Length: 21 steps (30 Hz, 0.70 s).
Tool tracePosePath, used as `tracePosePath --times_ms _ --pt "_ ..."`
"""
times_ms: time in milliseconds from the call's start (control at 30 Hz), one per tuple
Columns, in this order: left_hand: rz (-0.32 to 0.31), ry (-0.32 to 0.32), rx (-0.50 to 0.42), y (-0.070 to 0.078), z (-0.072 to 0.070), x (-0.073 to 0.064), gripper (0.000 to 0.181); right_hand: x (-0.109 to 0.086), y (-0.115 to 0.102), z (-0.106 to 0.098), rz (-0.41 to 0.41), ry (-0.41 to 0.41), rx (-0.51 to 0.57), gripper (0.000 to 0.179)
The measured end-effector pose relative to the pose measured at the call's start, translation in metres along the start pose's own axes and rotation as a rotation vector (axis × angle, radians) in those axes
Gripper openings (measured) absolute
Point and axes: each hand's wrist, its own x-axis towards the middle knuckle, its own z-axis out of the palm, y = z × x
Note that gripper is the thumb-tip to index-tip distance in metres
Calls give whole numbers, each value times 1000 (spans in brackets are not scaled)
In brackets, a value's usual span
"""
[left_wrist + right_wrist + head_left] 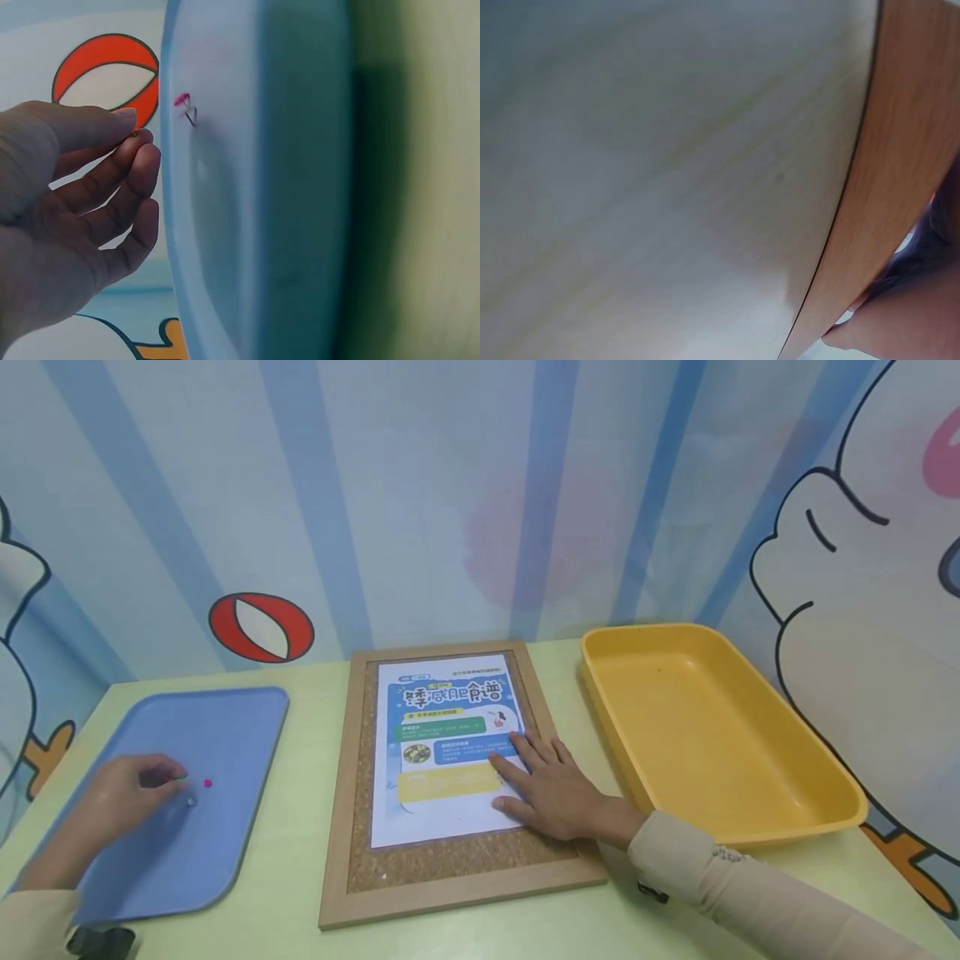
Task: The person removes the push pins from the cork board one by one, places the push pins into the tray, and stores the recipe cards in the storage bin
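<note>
Over the blue tray (pixel 225 718), my left hand (pixel 123 793) pinches a tiny pushpin (pixel 136 134) between thumb and index finger; most of it is hidden by the fingertips. Just beyond those fingertips, a pink pushpin (pixel 207 783) and a pale grey pushpin (pixel 191 802) lie on the tray. My right hand (pixel 551 789) rests flat, fingers spread, across the right edge of a printed sheet (pixel 427 831) and the wood-framed cork board (pixel 457 864). The right wrist view shows mainly a pale surface, the wooden frame (pixel 900 142) and part of the hand at lower right.
An orange-yellow plastic tub (pixel 690 727) stands right of the board, near my right forearm. A small white speck (pixel 384 877) sits on the cork's lower left. Behind the pale green table (pixel 292 827) rises a striped blue cartoon backdrop (pixel 435 510).
</note>
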Motion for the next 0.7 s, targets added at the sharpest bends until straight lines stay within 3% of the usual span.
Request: tracePosePath --times_ms 700 --pt "-52 -33 47 -11 3 3 16 0 1 -1 3 -17 5 67"
